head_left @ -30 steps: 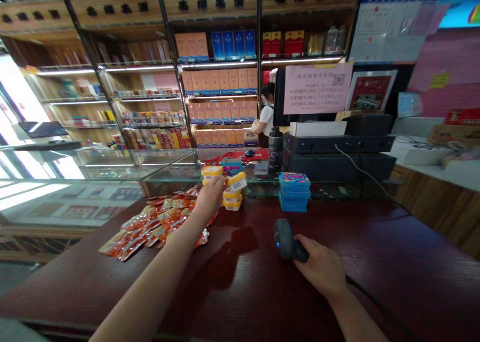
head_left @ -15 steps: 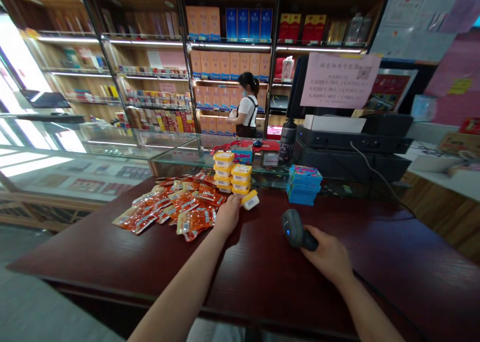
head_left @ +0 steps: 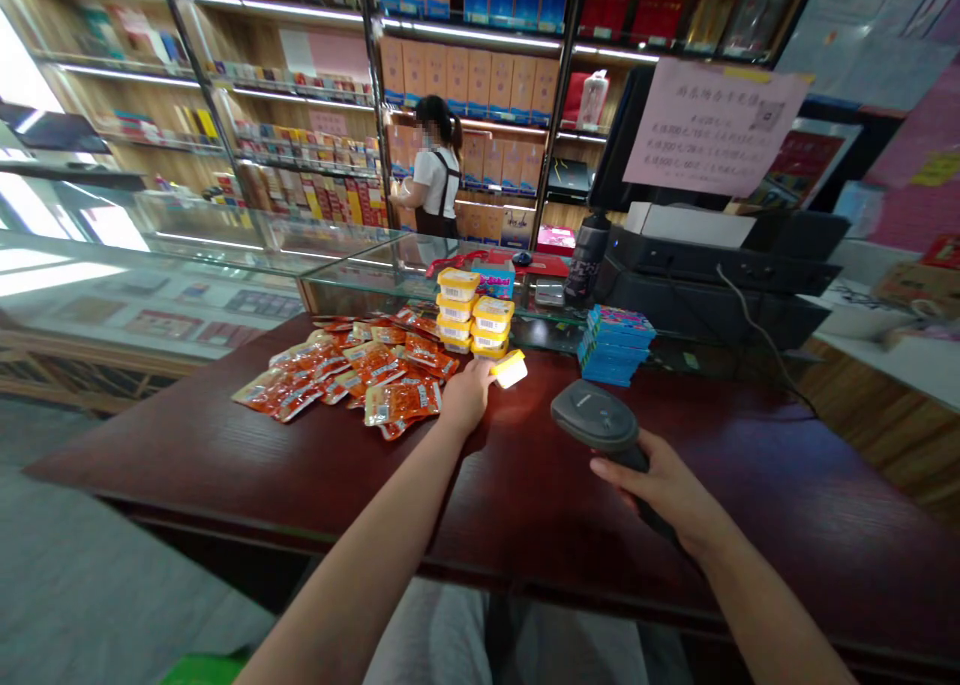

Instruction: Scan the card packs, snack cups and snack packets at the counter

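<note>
My left hand [head_left: 466,397] is closed on a small white plastic tub [head_left: 511,369] with a yellow lid, tilted on its side with a bright glow on its face. Just behind it stand two stacks of similar yellow-lidded tubs [head_left: 457,310]. A heap of orange-red snack packets [head_left: 360,365] spreads to the left of that hand. In my right hand [head_left: 667,475] is a dark grey barcode scanner [head_left: 596,415], gripped by its handle, its head turned toward the tub. Beyond the scanner sits a stack of blue packs [head_left: 616,345].
A glass display counter [head_left: 360,265] borders the dark wooden table [head_left: 315,485] at the back. At the right stand a monitor with a pink notice [head_left: 716,130], black machines [head_left: 720,275] and a dark bottle [head_left: 587,255]. Another person [head_left: 435,170] stands near the shelves.
The scanner's head has swung left toward the tub, and light now falls on the tub's face. My view has tipped downward. The other person appears further left.
</note>
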{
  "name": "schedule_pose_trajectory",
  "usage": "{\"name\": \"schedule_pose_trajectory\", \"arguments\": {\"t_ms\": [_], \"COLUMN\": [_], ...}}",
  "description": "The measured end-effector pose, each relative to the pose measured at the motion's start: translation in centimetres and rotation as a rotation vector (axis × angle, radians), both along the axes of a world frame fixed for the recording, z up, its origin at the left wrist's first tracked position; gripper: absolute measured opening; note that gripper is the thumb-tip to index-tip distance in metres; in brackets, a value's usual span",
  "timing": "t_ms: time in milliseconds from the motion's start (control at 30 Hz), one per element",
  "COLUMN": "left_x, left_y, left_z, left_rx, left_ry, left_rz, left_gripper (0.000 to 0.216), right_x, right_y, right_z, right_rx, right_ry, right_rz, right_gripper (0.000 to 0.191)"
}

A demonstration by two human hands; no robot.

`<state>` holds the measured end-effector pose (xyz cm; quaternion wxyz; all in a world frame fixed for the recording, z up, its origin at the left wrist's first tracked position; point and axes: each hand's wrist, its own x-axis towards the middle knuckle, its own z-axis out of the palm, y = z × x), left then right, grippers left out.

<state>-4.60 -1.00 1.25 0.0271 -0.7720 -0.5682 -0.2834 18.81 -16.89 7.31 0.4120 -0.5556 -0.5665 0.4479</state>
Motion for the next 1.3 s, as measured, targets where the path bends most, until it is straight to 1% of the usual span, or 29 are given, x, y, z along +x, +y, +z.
{"name": "schedule_pose_trajectory", "arguments": {"t_ms": [167, 233, 267, 300, 367, 433, 500, 567, 633, 700, 767, 867, 967, 1133, 1300], "left_x": [0.0, 0.0, 0.0, 0.0, 0.0, 0.0, -0.1, -0.1, -0.1, -0.1, 0.0, 0.4, 1.3, 4.5, 8.9], "left_y": [0.1, 0.0, 0.0, 0.0, -0.1, 0.0, 0.0, 0.2, 0.2, 0.2, 0.1, 0.0, 0.5, 2.8, 5.6], "left_z": [-0.1, -0.1, 0.0, 0.0, 0.0, 0.0, 0.0, -0.1, -0.1, -0.1, -0.1, -0.1, 0.1, 1.1, 1.7], "left_rx": [-0.005, -0.002, 0.001, 0.003, 0.004, 0.01, 0.022, 0.033, 0.044, 0.063, 0.088, 0.094, 0.055, -0.021, -0.065], "left_ry": [0.043, 0.052, 0.055, 0.058, 0.063, 0.069, 0.077, 0.09, 0.115, 0.129, 0.106, 0.015, -0.06, -0.072, -0.044], "left_rz": [0.012, 0.026, 0.029, 0.027, 0.014, -0.022, -0.08, -0.147, -0.221, -0.283, -0.309, -0.303, -0.266, -0.142, -0.084], "left_gripper": [0.026, 0.026, 0.025, 0.025, 0.023, 0.022, 0.021, 0.021, 0.023, 0.023, 0.022, 0.021, 0.017, 0.012, 0.013], "right_x": [0.0, 0.2, 0.4, 0.6, 1.1, 1.6, 1.9, 2.2, 2.4, 2.6, 2.8, 3.2, 3.5, 3.6, 3.5], "right_y": [-0.2, 0.1, 0.3, 0.6, 1.2, 1.7, 2.1, 2.3, 2.4, 2.5, 2.5, 2.6, 2.8, 2.9, 2.9], "right_z": [-0.4, -0.8, -1.0, -1.3, -2.0, -2.8, -3.8, -4.8, -5.7, -6.2, -6.5, -6.7, -6.8, -6.7, -6.6], "right_rx": [-0.013, -0.006, 0.022, 0.075, 0.202, 0.293, 0.343, 0.418, 0.483, 0.511, 0.519, 0.526, 0.514, 0.507, 0.498], "right_ry": [-0.023, -0.066, -0.112, -0.18, -0.391, -0.653, -0.862, -0.973, -1.032, -1.063, -1.054, -1.012, -0.988, -0.954, -0.936], "right_rz": [-0.009, -0.011, -0.01, -0.014, -0.044, -0.116, -0.2, -0.243, -0.256, -0.276, -0.3, -0.315, -0.3, -0.296, -0.337], "right_gripper": [0.04, 0.042, 0.043, 0.044, 0.041, 0.034, 0.032, 0.032, 0.032, 0.033, 0.034, 0.034, 0.033, 0.033, 0.035]}}
